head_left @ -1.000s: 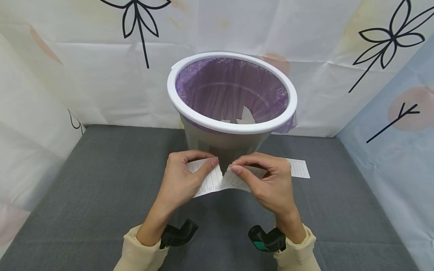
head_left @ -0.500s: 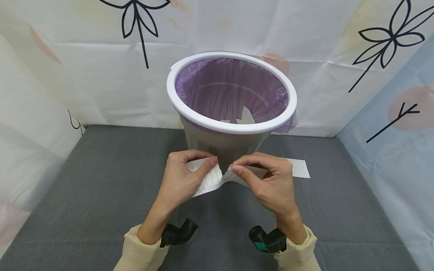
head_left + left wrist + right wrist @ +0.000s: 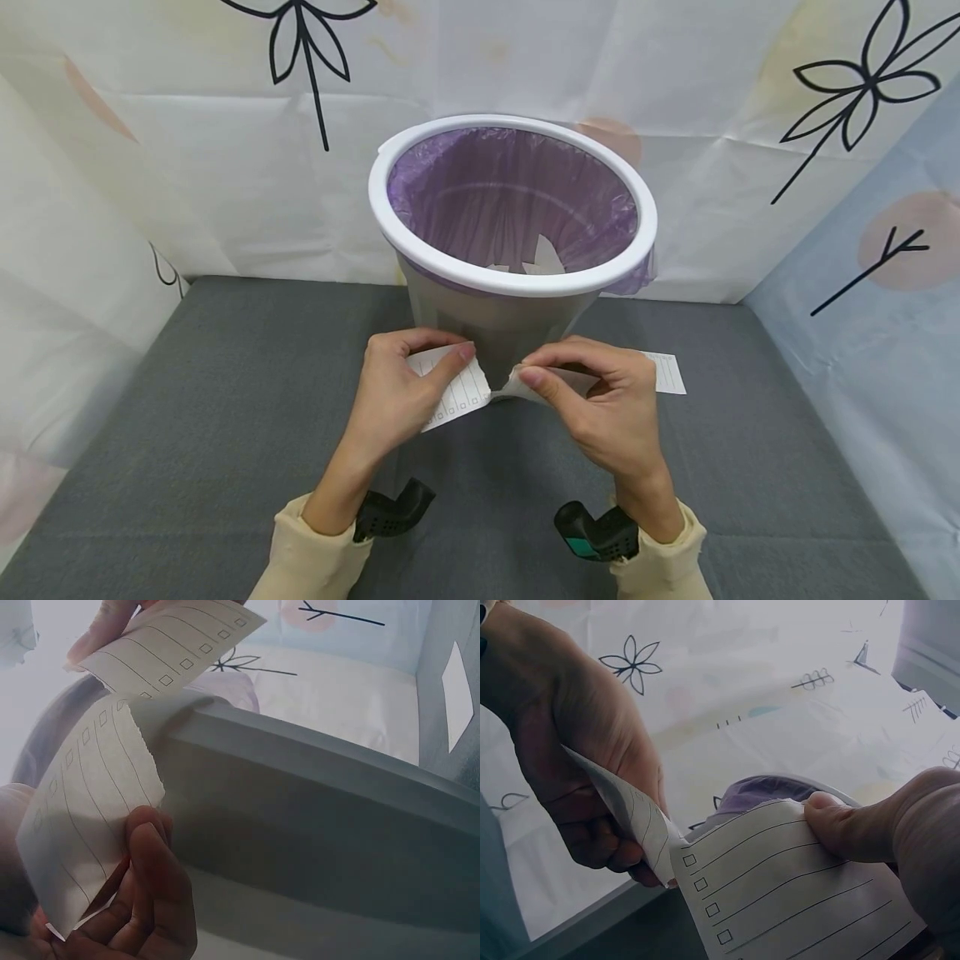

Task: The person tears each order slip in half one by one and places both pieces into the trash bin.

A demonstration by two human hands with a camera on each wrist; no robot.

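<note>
A lined paper sheet with small checkboxes [image 3: 463,392] is torn most of the way across, its two parts joined by a narrow strip at the near edge. My left hand [image 3: 393,387] pinches the left part between thumb and fingers. The right part, twisted out of plane, is pinched by my right hand [image 3: 603,396]. In the left wrist view the torn edge of the paper [image 3: 112,772] looks ragged. Both hands are in front of a white-rimmed trash bin [image 3: 512,285] lined with a purple bag [image 3: 510,200].
Pieces of white paper [image 3: 546,257] lie inside the bin. Another lined paper slip [image 3: 667,373] lies on the grey tabletop [image 3: 225,417] behind my right hand. A patterned white cloth [image 3: 225,183] stands behind the bin.
My hands have moved slightly apart, left hand leftward and right hand rightward. The tear has widened, and the right part has twisted so that its checkboxes no longer show in the head view.
</note>
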